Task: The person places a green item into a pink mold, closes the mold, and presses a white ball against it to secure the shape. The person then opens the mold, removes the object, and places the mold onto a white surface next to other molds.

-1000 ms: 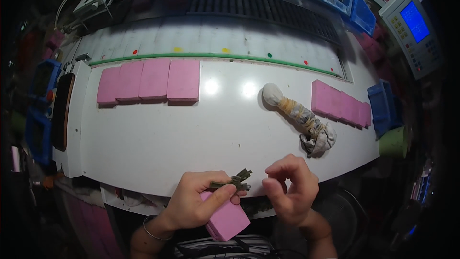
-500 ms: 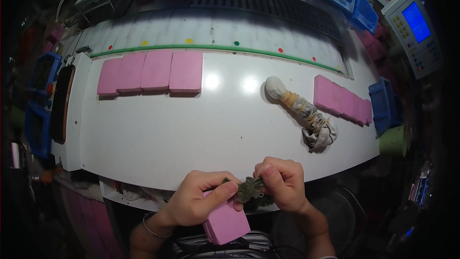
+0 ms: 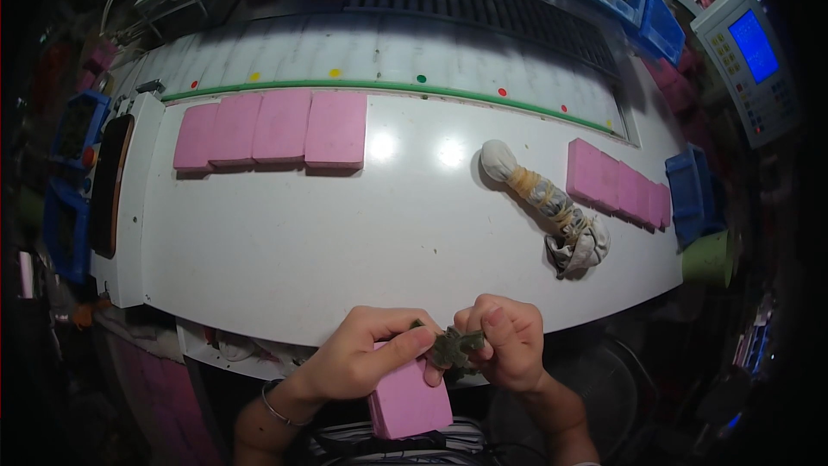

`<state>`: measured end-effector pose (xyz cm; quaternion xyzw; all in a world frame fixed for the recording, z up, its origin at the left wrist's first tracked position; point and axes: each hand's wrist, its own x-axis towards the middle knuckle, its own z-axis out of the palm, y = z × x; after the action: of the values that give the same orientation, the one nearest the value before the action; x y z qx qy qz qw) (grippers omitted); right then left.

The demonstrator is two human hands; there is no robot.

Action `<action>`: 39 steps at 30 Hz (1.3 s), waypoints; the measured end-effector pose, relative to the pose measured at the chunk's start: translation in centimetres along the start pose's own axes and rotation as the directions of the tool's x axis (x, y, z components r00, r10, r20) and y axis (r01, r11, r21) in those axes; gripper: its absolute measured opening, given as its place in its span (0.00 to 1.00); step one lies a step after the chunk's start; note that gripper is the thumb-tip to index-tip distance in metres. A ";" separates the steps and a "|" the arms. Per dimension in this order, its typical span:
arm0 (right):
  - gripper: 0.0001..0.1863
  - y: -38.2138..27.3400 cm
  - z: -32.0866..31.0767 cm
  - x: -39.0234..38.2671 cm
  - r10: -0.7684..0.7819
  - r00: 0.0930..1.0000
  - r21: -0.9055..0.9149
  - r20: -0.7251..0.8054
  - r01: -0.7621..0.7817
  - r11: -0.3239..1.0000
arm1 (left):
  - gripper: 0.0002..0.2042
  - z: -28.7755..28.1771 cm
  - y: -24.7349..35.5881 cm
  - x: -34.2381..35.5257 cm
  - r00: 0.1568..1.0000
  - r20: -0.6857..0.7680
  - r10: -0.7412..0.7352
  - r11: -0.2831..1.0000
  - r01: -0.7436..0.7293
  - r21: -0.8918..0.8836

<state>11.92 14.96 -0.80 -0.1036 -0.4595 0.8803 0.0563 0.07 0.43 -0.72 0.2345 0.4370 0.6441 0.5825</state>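
Just off the table's near edge, my two hands come together on a crumpled, dark green leafy piece. Its exact kind I cannot make out. My left hand pinches one side of it between thumb and fingers. The other side is gripped by the closed fingertips of my right hand. A pink rectangular block sits under my left hand, against its palm side; the lower fingers are hidden, so how it is held does not show.
Pink blocks stand in a row at the white table's back left, more pink blocks at right. A cloth-wrapped bundle lies between. Beyond are blue trays, a keypad display and a green container.
My right hand has shifted slightly down and its fingers have turned on the leafy piece. The left hand keeps its pinch, and the block stays under it.
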 end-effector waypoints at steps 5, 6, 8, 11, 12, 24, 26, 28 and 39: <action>0.19 -0.4 -0.8 0.8 0.039 0.993 -0.065 -0.114 -0.047 0.997 | 0.15 0.1 0.1 -0.3 0.997 -0.077 0.005 0.998 -0.010 -0.063; 0.19 -0.7 -1.0 0.9 -0.021 0.980 -0.326 -0.198 -0.046 0.944 | 0.15 0.2 0.2 -0.4 0.997 -0.079 0.009 0.998 -0.014 -0.063; 0.16 -0.9 -1.0 0.5 -0.033 0.973 -0.394 -0.228 -0.062 0.917 | 0.17 0.1 0.3 -0.6 0.987 -0.160 -0.010 0.999 0.004 -0.040; 0.13 -1.2 -1.2 0.2 -0.037 0.981 -0.554 -0.193 -0.078 0.829 | 0.16 -0.2 0.1 -0.7 0.983 -0.186 0.005 0.998 0.006 0.060; 0.12 -1.4 -1.1 0.2 -0.034 0.978 -0.567 -0.204 -0.090 0.819 | 0.16 -0.2 0.1 -0.7 0.983 -0.184 0.006 0.998 0.005 0.058; 0.18 -1.2 1.7 0.5 -0.521 0.785 -0.908 0.336 0.416 0.041 | 0.08 -0.1 0.6 -0.7 0.910 -0.333 0.245 0.907 -0.093 0.411; 0.18 0.1 1.8 0.4 -0.561 0.734 -0.894 0.383 0.448 -0.023 | 0.06 -0.1 0.8 -0.7 0.921 -0.329 0.206 0.949 -0.107 0.295; 0.20 0.1 2.1 0.4 -0.540 0.729 -0.884 0.420 0.464 -0.061 | 0.06 -0.2 0.9 -0.6 0.930 -0.309 0.200 0.947 -0.102 0.304; 0.14 -0.2 1.9 1.0 -0.287 0.958 -0.737 0.020 0.208 0.643 | 0.07 -1.0 1.1 -1.2 0.936 -0.329 0.122 0.980 -0.062 0.187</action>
<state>10.52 13.71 0.27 -0.0970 -0.7790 0.6003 0.1528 -1.07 -0.96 -0.08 0.1901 0.5739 0.6607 0.4450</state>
